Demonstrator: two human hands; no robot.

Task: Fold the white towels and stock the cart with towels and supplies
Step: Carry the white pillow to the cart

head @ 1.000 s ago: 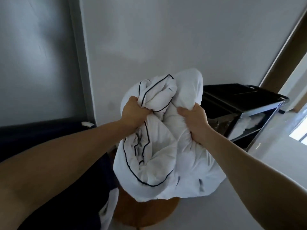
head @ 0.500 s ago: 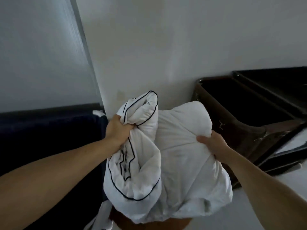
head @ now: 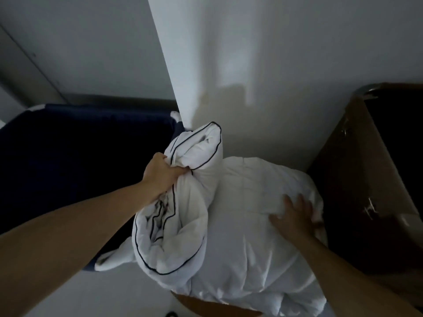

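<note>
**A:** What lies closest to you?

**B:** Your two bare forearms come in from the lower corners. Between them, at the bottom edge, a curved strip of a wooden surface shows under the load.

**A:** And the load itself?

**B:** It is a white bundle, padded and crumpled, with thin dark piping along its edges. It sits over that wooden surface, in the middle of your view.

**A:** How do your hands stand on it?

**B:** Your left hand is clenched tight on a gathered fold at the bundle's upper left, and a piped roll of cloth rises above your fist. Your right hand lies flat on the bundle's right side, fingers spread and straight, gripping nothing.

**A:** What is beside it?

**B:** A loose white cloth hangs low on the left, just beside the bundle. Behind it, to your left, is a dark navy container. To your right a brown container stands just beside the bundle, its inside dark. You cannot tell what either one holds.

**A:** Farthest off?

**B:** The pale wall, with an outward corner running down to the bundle's top.
</note>
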